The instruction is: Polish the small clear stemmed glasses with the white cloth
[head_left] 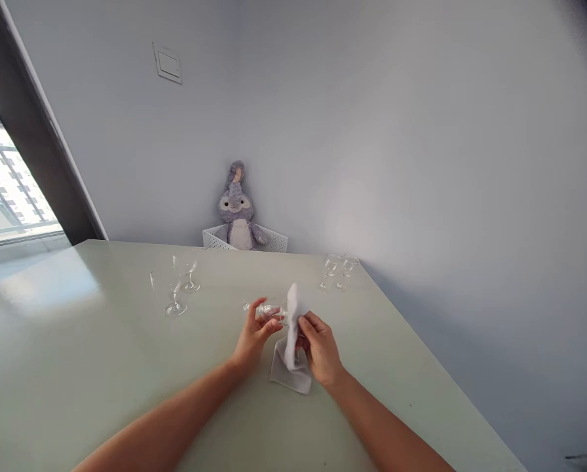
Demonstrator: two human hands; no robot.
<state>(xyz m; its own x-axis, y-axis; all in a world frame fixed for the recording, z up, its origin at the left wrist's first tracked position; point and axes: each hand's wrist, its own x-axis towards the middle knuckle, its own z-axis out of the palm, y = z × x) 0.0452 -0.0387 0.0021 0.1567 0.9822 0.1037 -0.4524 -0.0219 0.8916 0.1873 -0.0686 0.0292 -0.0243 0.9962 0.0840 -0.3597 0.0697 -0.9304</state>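
Note:
My left hand (257,334) is closed round a small clear stemmed glass (272,312), tipped on its side above the table. The near end of the glass points right, toward a pale grey cloth (292,328). Pinched in my right hand (320,346), the cloth stands up against that end of the glass, and its lower part droops toward the tabletop. Part of the glass is hidden behind my left fingers and the cloth.
On the pale green table (126,367), two larger stemmed glasses, a front one (175,308) and a rear one (190,286), stand at left. Two small glasses (331,265) stand at the back right. Behind the far edge, a plush toy (237,210) sits in a white basket (276,242).

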